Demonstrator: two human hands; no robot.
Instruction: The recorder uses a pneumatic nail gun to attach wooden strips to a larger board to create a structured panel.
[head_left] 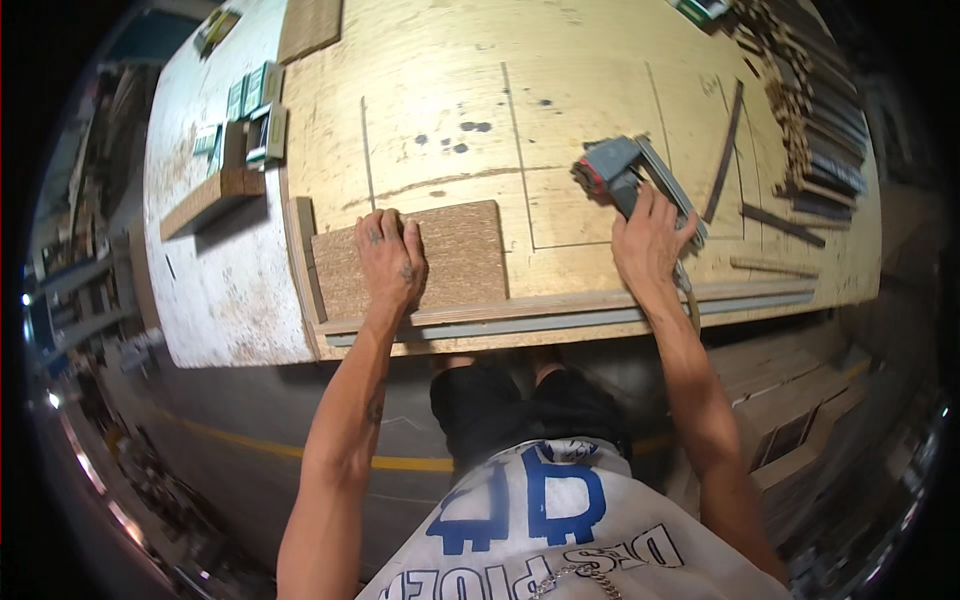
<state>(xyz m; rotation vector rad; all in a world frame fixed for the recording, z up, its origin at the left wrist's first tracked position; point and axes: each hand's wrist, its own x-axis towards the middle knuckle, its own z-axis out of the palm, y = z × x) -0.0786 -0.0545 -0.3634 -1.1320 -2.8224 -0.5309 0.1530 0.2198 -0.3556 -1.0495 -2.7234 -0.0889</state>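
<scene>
While left hand (390, 262) lies flat on board (410, 258) | right hand (650, 240) grips stapler (622, 172)

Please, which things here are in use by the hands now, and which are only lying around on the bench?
In use:
left hand pressing brown board
right hand gripping grey nail gun
wooden rail

Lying about:
small boxes
wood block
loose dark strips
stacked strips
</scene>
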